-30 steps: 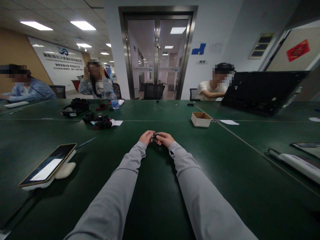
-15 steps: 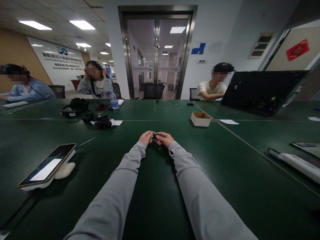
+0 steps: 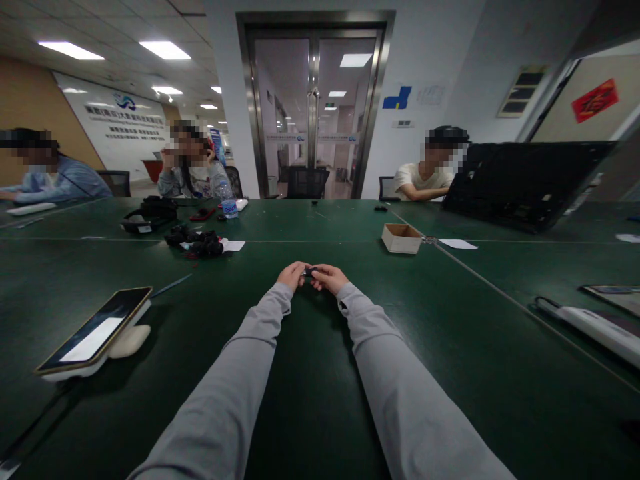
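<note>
Over the green table [image 3: 320, 413], my left hand [image 3: 292, 274] and my right hand [image 3: 329, 277] meet at the fingertips. Between them is a small dark object [image 3: 311, 272] with a silvery end toward the left; its exact kind is too small to make out. Fingers of my right hand are closed around its dark part. My left hand is pinched at the silvery end, and its fingers partly hide it. Both forearms reach forward in grey sleeves.
At left a phone [image 3: 95, 333] rests tilted on a white stand. Black gear [image 3: 195, 241] and a water bottle [image 3: 229, 203] stand farther back. A small open box [image 3: 401, 239] is ahead right, near a large black panel [image 3: 525, 183]. Several people sit across the table.
My hands stay in almost the same place, with slightly more of the silvery end showing. Across the table, a person's raised hands have come down a little.
</note>
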The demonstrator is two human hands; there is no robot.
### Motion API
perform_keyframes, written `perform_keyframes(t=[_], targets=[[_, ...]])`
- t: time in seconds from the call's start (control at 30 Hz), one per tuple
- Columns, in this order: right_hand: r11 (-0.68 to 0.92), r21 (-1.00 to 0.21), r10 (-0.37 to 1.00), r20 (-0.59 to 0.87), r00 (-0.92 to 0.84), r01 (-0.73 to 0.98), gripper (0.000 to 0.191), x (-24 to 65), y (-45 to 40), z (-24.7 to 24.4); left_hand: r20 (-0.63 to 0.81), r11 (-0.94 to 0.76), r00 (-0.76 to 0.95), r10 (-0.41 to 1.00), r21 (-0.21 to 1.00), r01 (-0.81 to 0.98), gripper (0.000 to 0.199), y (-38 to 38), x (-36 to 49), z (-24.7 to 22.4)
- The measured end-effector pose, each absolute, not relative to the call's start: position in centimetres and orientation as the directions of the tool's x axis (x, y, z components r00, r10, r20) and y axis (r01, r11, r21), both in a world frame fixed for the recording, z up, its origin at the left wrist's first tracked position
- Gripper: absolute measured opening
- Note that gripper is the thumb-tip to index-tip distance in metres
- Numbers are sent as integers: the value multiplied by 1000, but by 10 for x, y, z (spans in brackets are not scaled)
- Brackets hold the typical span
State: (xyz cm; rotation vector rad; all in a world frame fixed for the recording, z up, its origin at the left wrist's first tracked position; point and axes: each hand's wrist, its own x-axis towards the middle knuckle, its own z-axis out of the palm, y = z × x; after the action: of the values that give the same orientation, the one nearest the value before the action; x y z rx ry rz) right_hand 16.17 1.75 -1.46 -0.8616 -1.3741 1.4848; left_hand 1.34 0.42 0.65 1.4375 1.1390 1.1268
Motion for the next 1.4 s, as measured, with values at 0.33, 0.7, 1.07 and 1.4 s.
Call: perform_keyframes(t=[0.33, 0.7, 1.07, 1.4], targets=[[38, -987, 933, 91, -349, -156, 24, 162, 17, -14, 77, -94, 132, 988, 987, 133, 26, 3, 13, 8], [30, -990, 935, 77, -346, -138, 23, 162, 17, -14, 68, -87, 136, 988, 987, 135, 27, 3, 12, 8], [24, -990, 937, 70, -343, -137, 21, 162, 18, -14, 92, -111, 141, 986, 985, 134, 28, 2, 12, 8], [29, -988, 939, 79, -336, -151, 23, 162, 16, -14, 75, -95, 158, 985, 988, 125, 29, 0, 12, 12]])
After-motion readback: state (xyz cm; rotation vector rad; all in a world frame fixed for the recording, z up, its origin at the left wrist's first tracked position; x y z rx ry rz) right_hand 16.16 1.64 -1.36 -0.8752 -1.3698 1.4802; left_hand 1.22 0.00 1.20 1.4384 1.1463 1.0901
